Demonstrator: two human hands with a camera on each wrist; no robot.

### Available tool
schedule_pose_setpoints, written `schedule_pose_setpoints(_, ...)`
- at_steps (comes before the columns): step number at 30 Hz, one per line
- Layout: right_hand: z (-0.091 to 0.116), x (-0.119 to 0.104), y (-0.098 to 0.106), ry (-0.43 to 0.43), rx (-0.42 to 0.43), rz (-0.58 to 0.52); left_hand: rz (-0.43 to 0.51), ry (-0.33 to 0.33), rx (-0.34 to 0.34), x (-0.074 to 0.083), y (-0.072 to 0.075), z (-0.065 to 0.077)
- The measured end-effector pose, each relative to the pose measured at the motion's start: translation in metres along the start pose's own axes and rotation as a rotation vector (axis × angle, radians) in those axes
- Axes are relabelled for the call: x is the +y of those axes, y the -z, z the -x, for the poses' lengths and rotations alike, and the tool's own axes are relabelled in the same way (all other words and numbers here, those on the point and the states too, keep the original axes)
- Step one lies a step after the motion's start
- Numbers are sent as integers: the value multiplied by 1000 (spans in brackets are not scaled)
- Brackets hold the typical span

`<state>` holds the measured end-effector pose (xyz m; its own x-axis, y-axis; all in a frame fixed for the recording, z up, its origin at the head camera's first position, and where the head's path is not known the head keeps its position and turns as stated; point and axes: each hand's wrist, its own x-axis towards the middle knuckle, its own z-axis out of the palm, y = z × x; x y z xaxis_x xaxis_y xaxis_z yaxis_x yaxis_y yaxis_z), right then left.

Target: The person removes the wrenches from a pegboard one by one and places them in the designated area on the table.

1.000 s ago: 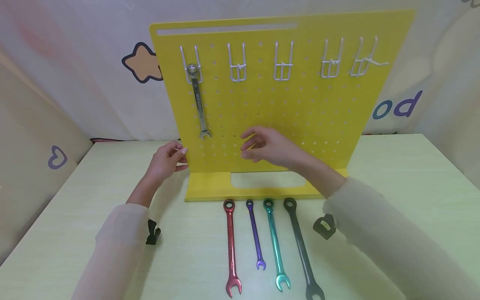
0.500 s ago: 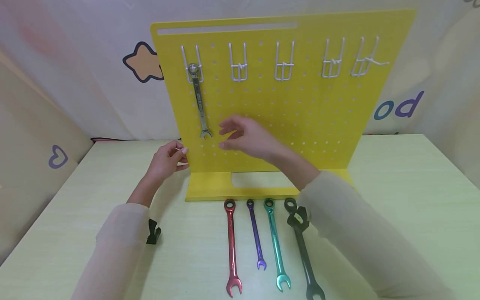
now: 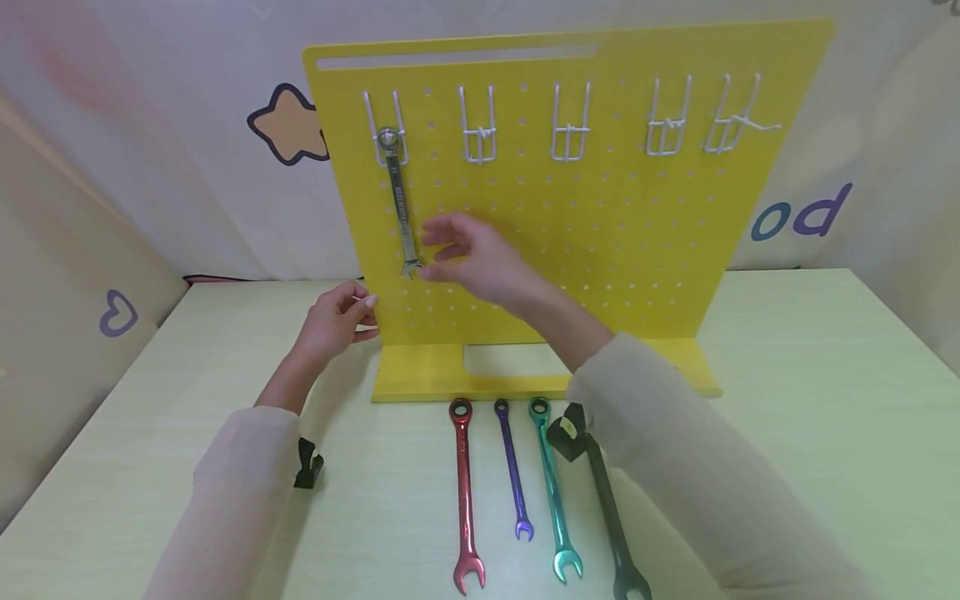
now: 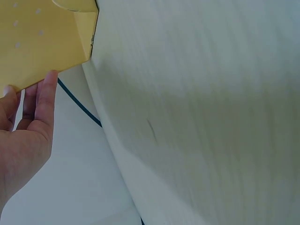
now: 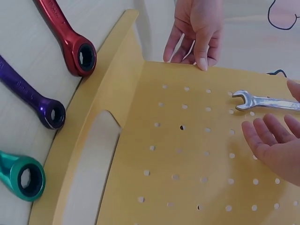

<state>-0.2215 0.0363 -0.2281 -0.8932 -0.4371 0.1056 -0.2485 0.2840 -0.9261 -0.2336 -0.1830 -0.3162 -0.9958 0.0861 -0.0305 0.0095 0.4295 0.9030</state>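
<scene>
A silver combination wrench (image 3: 401,204) hangs by its ring end from the leftmost white hook of the yellow pegboard (image 3: 570,225). My right hand (image 3: 480,258) is at its lower part, fingers spread; in the right wrist view the wrench's shank lies between thumb and fingers, not gripped. Whether they touch I cannot tell. My left hand (image 3: 333,321) holds the board's left edge, thumb in front, as the right wrist view shows. Below the board lie a red wrench (image 3: 464,492), a purple wrench (image 3: 513,471), a teal wrench (image 3: 555,492) and a dark grey wrench (image 3: 611,508).
Several more white hooks (image 3: 567,133) line the top of the board, with no tools on them. The board's base (image 3: 416,379) stands on a pale table (image 3: 795,400). A light wall covering (image 3: 187,167) with printed shapes rises behind it. The right sleeve covers part of the grey wrench.
My right hand has moved left and slightly up across the pegboard to the hanging silver wrench. My left hand has stayed at the board's edge.
</scene>
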Motion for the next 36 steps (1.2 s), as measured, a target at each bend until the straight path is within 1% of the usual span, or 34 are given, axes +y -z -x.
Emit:
schedule_pose_setpoints(6,-2,0,-4,-15,9,-45,0,-1,16,-1,-1,-3)
schedule_pose_setpoints(13,-3,2,-9,-36,9,-73,-4,6,-1,-1,0,-3)
schedule_pose_setpoints(20,-4,2,-10,-51,-12,-113,-10,6,-1,2,0,-1)
schedule_pose_setpoints(28,-5,2,-13,-41,-35,-225,-3,6,-2,0,0,-2)
schedule_pose_setpoints(36,-6,1,-15,-44,-58,-249,-7,17,-5,-2,0,-4)
